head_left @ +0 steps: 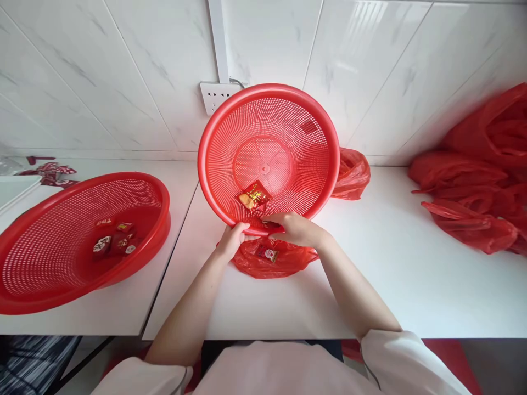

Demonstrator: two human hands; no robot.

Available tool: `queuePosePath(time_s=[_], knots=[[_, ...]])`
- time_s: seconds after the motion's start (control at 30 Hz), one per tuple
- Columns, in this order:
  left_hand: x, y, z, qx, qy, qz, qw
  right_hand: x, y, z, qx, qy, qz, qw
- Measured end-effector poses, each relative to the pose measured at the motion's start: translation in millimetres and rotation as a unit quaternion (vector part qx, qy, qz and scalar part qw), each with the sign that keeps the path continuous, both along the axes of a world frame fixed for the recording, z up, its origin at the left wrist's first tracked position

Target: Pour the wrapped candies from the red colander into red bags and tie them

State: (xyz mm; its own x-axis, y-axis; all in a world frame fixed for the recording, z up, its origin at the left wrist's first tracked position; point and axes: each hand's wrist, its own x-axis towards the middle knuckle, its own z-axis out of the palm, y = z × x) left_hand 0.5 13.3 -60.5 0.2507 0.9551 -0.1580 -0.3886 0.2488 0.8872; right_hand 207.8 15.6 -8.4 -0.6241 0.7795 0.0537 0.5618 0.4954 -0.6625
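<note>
A red plastic mesh basket [203, 159] is tipped toward me, its open side facing me. My left hand [234, 239] grips its lower rim, thumb over the edge. My right hand [298, 230] reaches over the same rim at the right, fingers curled inside by a small dark red piece that they partly hide. A red and gold snack packet [254, 196] lies low inside the basket. Under the rim, an open red plastic bag [288, 262] rests on the table with a small wrapped snack [268, 253] in it.
A second red basket [162, 230] with several snack packets [119, 241] stands at the left. Red plastic bags [469, 186] are heaped at the right; another red bag [353, 174] sits behind the tipped basket. A power socket [212, 97] is on the tiled wall. A seam splits the white tabletop [391, 263].
</note>
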Motion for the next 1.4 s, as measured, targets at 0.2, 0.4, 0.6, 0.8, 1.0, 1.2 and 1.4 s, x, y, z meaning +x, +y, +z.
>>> queuePosePath(time_s=[0.2, 0.4, 0.6, 0.8, 1.0, 1.2, 1.4], knots=[[-5.8, 7.3, -0.2, 0.001, -0.009, 0.045, 0.999, 0.6, 0.6, 3.9, -0.136, 0.245, -0.072, 0.957], [-6.5, 7.4, 3.4, 0.003, -0.015, 0.039, 0.999, 4.3, -0.8, 12.3, -0.235, 0.328, -0.050, 0.914], [-5.4, 6.4, 4.0, 0.012, -0.019, 0.039, 0.999, 2.9, -5.7, 15.4, -0.221, 0.264, 0.029, 0.938], [-5.1, 6.7, 2.8, -0.002, -0.025, 0.025, 0.999, -2.9, -7.0, 8.9, -0.172, 0.175, 0.043, 0.969], [-6.3, 6.9, 1.7, 0.016, -0.010, 0.029, 0.999, -1.6, -6.8, 11.6, -0.044, 0.133, -0.030, 0.990], [1.4, -4.2, -0.5, 0.002, 0.020, -0.035, 0.999, -7.3, 1.7, -4.5, 0.178, 0.036, -0.132, 0.975], [10.9, -18.1, 0.1, -0.014, 0.061, -0.090, 0.994, -9.6, 15.1, -29.5, 0.271, -0.113, -0.155, 0.943]])
